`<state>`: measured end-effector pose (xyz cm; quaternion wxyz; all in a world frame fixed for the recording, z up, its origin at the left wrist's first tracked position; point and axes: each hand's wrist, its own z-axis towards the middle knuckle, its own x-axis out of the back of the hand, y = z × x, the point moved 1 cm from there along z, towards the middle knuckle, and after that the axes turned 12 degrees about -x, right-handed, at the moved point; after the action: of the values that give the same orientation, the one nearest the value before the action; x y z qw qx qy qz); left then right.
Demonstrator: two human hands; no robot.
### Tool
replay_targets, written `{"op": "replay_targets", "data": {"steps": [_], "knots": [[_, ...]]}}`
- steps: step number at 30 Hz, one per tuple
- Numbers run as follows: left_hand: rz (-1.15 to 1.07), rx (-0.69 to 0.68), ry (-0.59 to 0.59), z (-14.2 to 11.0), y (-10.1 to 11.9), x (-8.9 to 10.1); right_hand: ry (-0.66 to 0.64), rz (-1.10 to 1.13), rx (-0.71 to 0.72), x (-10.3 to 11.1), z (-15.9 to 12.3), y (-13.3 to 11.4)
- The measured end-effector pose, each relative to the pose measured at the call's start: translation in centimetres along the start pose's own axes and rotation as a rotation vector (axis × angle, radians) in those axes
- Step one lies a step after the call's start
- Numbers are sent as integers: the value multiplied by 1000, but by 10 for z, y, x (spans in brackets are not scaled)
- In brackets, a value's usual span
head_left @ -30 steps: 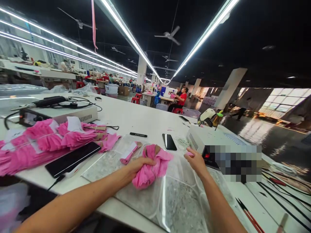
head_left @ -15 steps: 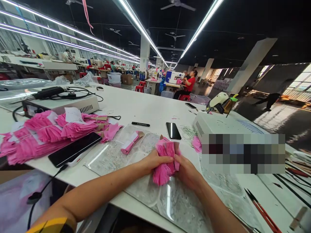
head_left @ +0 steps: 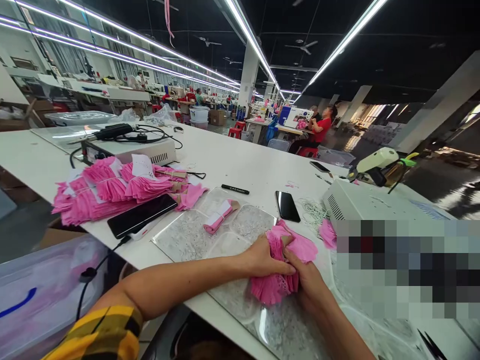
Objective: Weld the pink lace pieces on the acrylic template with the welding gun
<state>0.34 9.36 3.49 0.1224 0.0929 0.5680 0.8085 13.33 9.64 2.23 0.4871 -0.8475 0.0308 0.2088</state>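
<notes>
Above the clear plastic sheet (head_left: 187,235), a stack of pink fabric pieces (head_left: 273,287) is gripped between both hands. My left hand (head_left: 262,257) wraps around its left side, thumb pressed across the front. On the right edge, my right hand (head_left: 307,275) is closed with its fingers among the layers. One pink piece fans out above the right hand. A small rolled pink bundle (head_left: 215,220) with a white band lies left of my hands. Beyond the stack rests a black phone (head_left: 287,206), and another pink scrap (head_left: 327,233) sits to the right.
Tied pink bundles (head_left: 108,190) are piled at left beside a larger black phone (head_left: 142,216) and a grey box (head_left: 161,152) with a black cable. A marker (head_left: 235,189) lies midtable. At right stand a pale machine box (head_left: 360,200) and tweezers (head_left: 431,345). A person in red (head_left: 321,130) sits beyond.
The view has turned left, so the scene sits further right. In my hands the fabric stack has spread, with one piece now flared out to the upper right.
</notes>
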Motion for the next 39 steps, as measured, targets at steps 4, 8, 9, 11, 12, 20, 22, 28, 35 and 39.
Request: {"op": "replay_targets", "data": {"steps": [4, 8, 9, 11, 12, 20, 22, 28, 35, 39], "knots": [[78, -78, -37, 2, 1, -2, -99, -27, 37, -1, 0, 2], [263, -103, -218, 0, 22, 11, -83, -88, 82, -1, -1, 4], [347, -96, -247, -1, 30, 20, -83, -65, 64, 0, -1, 5], [623, -60, -184, -2, 41, 47, -96, -14, 30, 1, 1, 6], [798, -14, -92, -2, 45, 64, -103, -2, 26, 1, 3, 6], [1345, 334, 110, -8, 25, 158, -110, -6, 117, -4, 8, 3], [1347, 356, 93, -16, 22, 167, -101, 3, 113, -3, 5, 2], [1408, 437, 180, -38, 44, 188, -60, 55, 76, 4, 1, -2], [724, 174, 43, -29, 49, 102, -95, 55, 57, -2, -5, -6], [-7, 267, -61, -19, 30, 50, -134, 38, 22, -1, -11, -8]]}}
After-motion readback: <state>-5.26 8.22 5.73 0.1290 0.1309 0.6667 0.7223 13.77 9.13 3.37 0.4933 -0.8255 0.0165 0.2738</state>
